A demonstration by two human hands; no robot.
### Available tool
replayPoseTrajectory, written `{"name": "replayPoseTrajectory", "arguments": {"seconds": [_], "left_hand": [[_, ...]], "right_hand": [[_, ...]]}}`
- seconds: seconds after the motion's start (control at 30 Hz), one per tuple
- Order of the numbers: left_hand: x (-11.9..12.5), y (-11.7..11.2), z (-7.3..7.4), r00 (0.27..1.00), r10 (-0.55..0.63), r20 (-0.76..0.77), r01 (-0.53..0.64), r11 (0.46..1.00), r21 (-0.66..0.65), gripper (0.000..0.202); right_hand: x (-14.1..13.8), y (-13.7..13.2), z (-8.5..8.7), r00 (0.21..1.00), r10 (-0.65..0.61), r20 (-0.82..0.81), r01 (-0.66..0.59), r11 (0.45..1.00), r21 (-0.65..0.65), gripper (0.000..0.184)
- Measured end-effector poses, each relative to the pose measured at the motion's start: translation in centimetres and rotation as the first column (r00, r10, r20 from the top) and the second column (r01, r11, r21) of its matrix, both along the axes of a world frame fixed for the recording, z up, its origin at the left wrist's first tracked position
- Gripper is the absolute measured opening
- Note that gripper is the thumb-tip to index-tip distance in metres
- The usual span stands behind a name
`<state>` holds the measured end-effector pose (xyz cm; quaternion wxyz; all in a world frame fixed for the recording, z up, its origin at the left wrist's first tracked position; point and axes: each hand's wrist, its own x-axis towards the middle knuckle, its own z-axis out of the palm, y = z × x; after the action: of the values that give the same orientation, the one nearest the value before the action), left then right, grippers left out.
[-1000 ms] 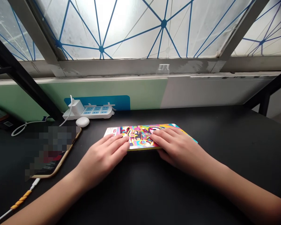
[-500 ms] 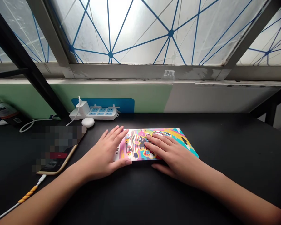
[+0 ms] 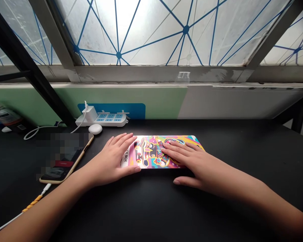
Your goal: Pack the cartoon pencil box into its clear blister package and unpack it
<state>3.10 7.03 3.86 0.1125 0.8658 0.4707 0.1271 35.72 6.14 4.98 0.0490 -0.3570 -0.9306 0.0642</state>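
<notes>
Box (image 3: pixel 150 156), brightly printed, lies flat on the black table (image 3: pixel 151 208). Left hand (image 3: pixel 113 161) spans its left end, digits spread; right hand (image 3: pixel 198 161) lies outstretched across its right part, thumb apart, grasping nothing.

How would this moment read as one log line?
left hand: at box, left end | right hand: across box, right part | box: flat on table | phone: left of box, cable attached

"BOX" stands on the pale strip (image 3: pixel 127 160) at the nine o'clock end of the colourful case (image 3: pixel 151 154), with the letters before it unclear.
</notes>
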Motion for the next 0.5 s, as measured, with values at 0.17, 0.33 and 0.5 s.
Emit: {"name": "replayPoseTrajectory", "arguments": {"seconds": [0.17, 0.33, 0.5], "left_hand": [[-0.1, 0.0, 0.0, 1.0, 0.012, -0.014, -0.012, 0.999, -0.031, 0.089], [-0.2, 0.0, -0.3, 0.999, 0.025, 0.019, -0.025, 0.999, -0.025, 0.082], [-0.8, 0.8, -0.7, 0.948, 0.212, 0.238, -0.238, 0.968, 0.084, 0.06]], "right_hand": [[1.0, -0.3, 0.1, 0.998, -0.051, 0.027, 0.05, 0.998, 0.023, 0.079], [2.1, 0.0, 0.1, 0.997, -0.073, 0.039, 0.07, 0.995, 0.07, 0.074], [2.4, 0.6, 0.4, 0.996, -0.089, 0.02, 0.084, 0.98, 0.18, 0.058]]}}
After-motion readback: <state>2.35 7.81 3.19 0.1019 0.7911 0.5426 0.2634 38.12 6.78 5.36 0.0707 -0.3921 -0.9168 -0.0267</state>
